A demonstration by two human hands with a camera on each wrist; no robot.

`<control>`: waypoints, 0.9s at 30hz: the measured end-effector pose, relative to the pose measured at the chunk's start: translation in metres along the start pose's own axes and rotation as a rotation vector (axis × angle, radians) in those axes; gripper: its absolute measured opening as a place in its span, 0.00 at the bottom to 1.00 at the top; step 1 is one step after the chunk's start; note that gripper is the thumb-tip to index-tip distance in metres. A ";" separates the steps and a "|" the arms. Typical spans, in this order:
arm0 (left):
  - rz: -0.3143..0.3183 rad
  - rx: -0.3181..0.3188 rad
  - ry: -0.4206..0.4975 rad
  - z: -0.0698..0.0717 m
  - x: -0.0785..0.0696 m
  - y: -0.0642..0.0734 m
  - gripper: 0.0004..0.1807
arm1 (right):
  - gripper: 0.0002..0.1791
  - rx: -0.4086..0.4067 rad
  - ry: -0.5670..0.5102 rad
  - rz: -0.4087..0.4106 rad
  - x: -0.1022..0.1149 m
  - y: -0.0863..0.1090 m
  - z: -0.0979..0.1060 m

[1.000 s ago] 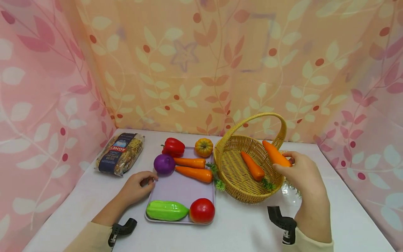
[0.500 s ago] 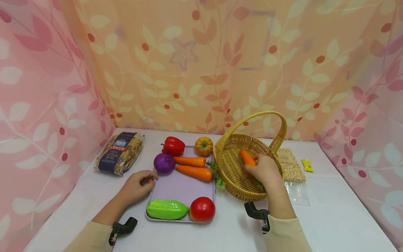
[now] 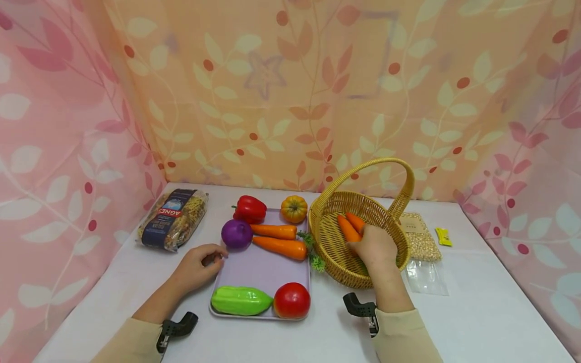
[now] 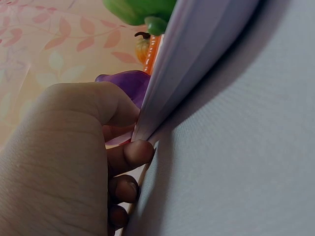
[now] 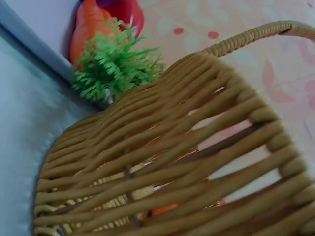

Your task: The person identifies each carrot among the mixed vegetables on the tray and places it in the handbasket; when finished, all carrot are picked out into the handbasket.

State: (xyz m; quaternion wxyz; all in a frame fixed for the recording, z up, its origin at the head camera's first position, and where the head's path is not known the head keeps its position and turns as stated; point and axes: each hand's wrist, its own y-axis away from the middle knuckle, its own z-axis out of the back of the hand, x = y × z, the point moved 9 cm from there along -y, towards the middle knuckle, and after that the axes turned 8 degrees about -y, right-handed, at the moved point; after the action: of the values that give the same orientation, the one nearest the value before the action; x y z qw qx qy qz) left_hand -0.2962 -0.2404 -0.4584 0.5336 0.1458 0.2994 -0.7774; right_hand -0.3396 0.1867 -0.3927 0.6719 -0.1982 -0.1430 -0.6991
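In the head view, my right hand (image 3: 375,247) reaches into the wicker basket (image 3: 330,264) and holds an orange toy carrot (image 3: 348,230) there. Another carrot (image 3: 356,220) lies close alongside; the hand covers the lower parts of both. My left hand (image 3: 194,269) is at the left rim of the lilac tray (image 3: 254,275); in the left wrist view the thumb goes behind the rim (image 4: 160,81) and the fingertips (image 4: 140,152) meet its outer side. On the tray are two carrots (image 3: 279,248), a purple onion-like ball (image 3: 237,234), a green vegetable (image 3: 240,301) and a tomato (image 3: 292,301).
A red bell pepper (image 3: 250,208) and a small pumpkin (image 3: 294,208) sit at the tray's far end. A pasta bag (image 3: 173,220) lies far left. Right of the basket are a bag of pale grains (image 3: 419,239) and a yellow packet (image 3: 443,236). The basket handle (image 3: 363,166) arches high.
My right hand has carried a carrot from over the basket's right rim down and left into the basket, beside the carrot there. The left hand has stayed at the tray.
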 end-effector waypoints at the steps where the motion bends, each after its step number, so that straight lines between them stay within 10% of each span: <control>1: 0.001 -0.001 0.001 0.000 0.000 0.000 0.11 | 0.30 0.000 0.005 -0.004 0.001 0.001 0.001; 15: 0.000 0.006 0.002 0.002 0.002 -0.001 0.11 | 0.30 -0.081 -0.093 -0.033 0.033 0.031 0.065; 27: -0.007 0.013 0.026 -0.002 0.005 -0.002 0.11 | 0.29 -0.307 -0.221 0.072 0.074 0.080 0.113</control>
State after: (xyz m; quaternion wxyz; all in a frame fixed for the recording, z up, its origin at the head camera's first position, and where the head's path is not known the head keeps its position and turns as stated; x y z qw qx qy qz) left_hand -0.3000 -0.2428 -0.4622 0.5258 0.1583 0.3017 -0.7794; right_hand -0.2516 0.1700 -0.2638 0.6386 -0.3788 -0.1006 -0.6622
